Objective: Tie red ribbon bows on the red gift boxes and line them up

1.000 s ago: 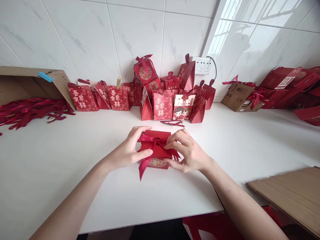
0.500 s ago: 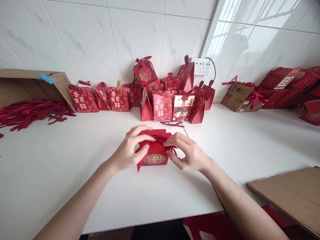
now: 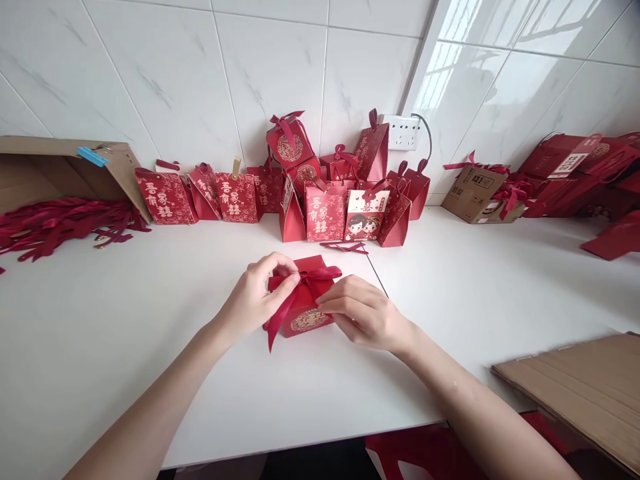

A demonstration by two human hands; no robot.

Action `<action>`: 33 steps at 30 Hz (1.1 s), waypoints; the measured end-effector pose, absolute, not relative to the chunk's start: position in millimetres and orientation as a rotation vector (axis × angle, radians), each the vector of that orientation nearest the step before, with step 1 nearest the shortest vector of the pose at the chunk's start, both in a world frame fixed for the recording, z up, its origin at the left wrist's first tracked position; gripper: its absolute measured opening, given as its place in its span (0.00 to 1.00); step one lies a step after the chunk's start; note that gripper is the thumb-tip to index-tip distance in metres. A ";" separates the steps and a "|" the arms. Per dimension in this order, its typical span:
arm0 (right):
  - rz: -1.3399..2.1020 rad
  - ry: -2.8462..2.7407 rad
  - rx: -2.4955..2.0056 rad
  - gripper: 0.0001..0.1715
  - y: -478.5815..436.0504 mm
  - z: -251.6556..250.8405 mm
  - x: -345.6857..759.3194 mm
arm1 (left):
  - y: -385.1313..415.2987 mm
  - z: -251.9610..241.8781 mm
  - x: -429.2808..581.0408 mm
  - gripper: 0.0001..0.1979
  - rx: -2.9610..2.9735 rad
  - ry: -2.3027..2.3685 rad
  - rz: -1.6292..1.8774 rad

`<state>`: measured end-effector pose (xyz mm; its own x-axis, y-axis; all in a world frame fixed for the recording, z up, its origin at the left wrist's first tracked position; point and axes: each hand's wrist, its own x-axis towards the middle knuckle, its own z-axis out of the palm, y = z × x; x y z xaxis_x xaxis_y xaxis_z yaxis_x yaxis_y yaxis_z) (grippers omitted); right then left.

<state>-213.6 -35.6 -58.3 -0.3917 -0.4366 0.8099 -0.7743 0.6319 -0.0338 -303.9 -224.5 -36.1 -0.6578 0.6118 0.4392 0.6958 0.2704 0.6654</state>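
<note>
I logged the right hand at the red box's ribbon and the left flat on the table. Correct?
Not flat on the table: the head view shows the left hand pinching the ribbon on the red box. The right hand is as logged.

Box (image 3: 309,321): red, with a gold front medallion; stood slightly turned on the worktop (image 3: 280,400).
Ribbon (image 3: 319,274): deep red, was gathered atop, one tail hanging down.
</note>
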 end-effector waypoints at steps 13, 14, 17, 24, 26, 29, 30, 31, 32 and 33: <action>0.557 -2.073 0.897 0.11 -32.0 -52.5 -211.9 | -227.8 -40.9 -314.3 0.07 -1.127 -2.477 -1.161; 0.558 -2.082 0.900 0.10 -32.0 -52.3 -211.7 | -227.8 -40.9 -314.5 0.07 -1.130 -2.476 -1.172; 0.558 -2.100 0.912 0.08 -33.0 -51.3 -210.7 | -226.4 -41.4 -312.8 0.10 -1.166 -2.478 -1.217; 0.629 -2.110 0.955 0.06 -32.4 -52.1 -209.4 | -225.4 -42.9 -307.8 0.21 -1.245 -2.629 -1.409; 0.735 -2.088 0.985 0.11 -29.7 -52.8 -209.1 | -226.8 -42.4 -309.3 0.25 -1.198 -2.681 -1.531; 0.909 -2.056 0.823 0.23 -23.1 -52.0 -208.3 | -229.3 -40.2 -314.8 0.23 -0.993 -2.629 -1.686; 0.970 -2.067 0.697 0.26 -20.7 -51.1 -208.0 | -230.0 -39.2 -316.9 0.22 -0.915 -2.593 -1.715; 1.032 -2.089 0.545 0.30 -18.6 -50.1 -207.9 | -230.6 -38.3 -318.8 0.20 -0.845 -2.560 -1.734; 1.092 -2.121 0.386 0.32 -16.9 -49.0 -208.0 | -231.0 -37.6 -320.4 0.18 -0.791 -2.540 -1.743; 1.139 -2.162 0.239 0.34 -15.9 -47.9 -208.4 | -231.1 -37.1 -321.4 0.17 -0.754 -2.539 -1.736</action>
